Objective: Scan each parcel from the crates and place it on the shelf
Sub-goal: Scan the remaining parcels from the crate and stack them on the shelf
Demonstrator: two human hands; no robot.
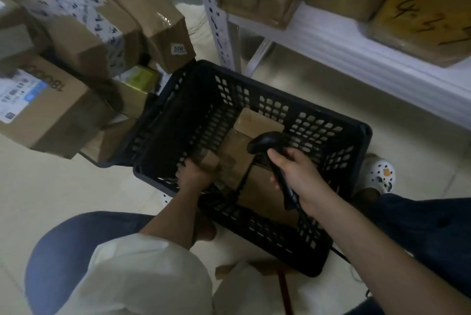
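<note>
- White metal shelf [356, 46] upper right, brown boxes on it; one box [428, 16] has black handwriting on its top.
- Black plastic crate [193, 100] with perforated walls on pale floor, just in front of shelf, between person's knees.
- Heap of cardboard parcels [76, 41] left of crate, touching its left wall; one carries a white shipping label, one has printed tape, one a small "520" sticker.
- Inside crate: a few brown taped parcels [237, 151] on the bottom, lying flat, packed against each other.
- Left hand [195, 175] reaches over crate's near-left rim, fingers curled on the edge of the nearest parcel; grip partly hidden by crate wall, looks closed on the box edge.
- Right hand [298, 174] above crate, grip wrapped tight round handle of black barcode scanner [265, 143], scanner head pointing down-left at parcels; cable trails off handle.
- White perforated clog [379, 174] on floor right of crate.
- Blue jeans, white sleeve at frame bottom.
</note>
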